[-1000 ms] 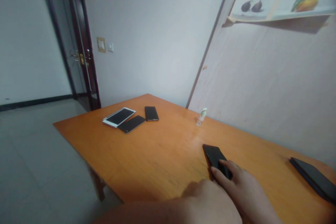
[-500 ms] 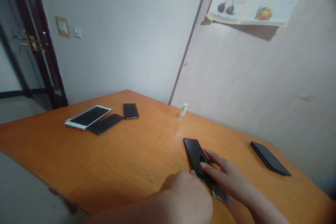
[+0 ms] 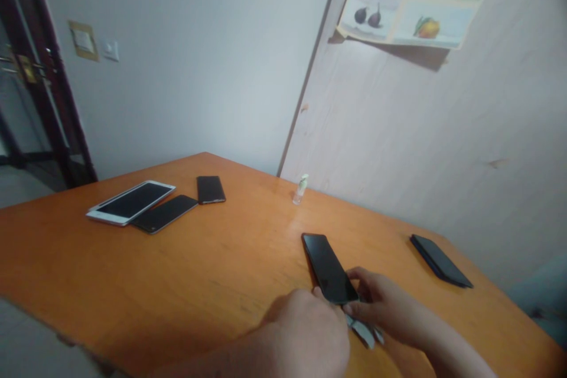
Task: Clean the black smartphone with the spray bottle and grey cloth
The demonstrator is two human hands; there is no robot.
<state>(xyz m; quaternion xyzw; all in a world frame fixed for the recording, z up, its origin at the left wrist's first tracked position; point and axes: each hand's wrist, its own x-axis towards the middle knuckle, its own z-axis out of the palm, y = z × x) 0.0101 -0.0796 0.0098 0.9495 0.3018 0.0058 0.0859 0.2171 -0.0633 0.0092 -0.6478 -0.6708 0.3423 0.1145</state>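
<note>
Head view: over the wooden counter [image 3: 230, 289], the left hand [image 3: 305, 331] and right hand [image 3: 383, 300] flank the near end of a black phone [image 3: 328, 269]. The right hand's grip curls at its near right corner, thumb and finger apart; whether either grip is clamped I can't tell, the left fingers being mostly hidden. Below lies a pale strip [image 3: 362, 332]; caught between fingers and phone, it could make the phone slip.

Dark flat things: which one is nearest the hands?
The phone close beside the left hand and right hand. Another phone and a third phone lie by the white tablet; the black slab lies at far right.
</note>
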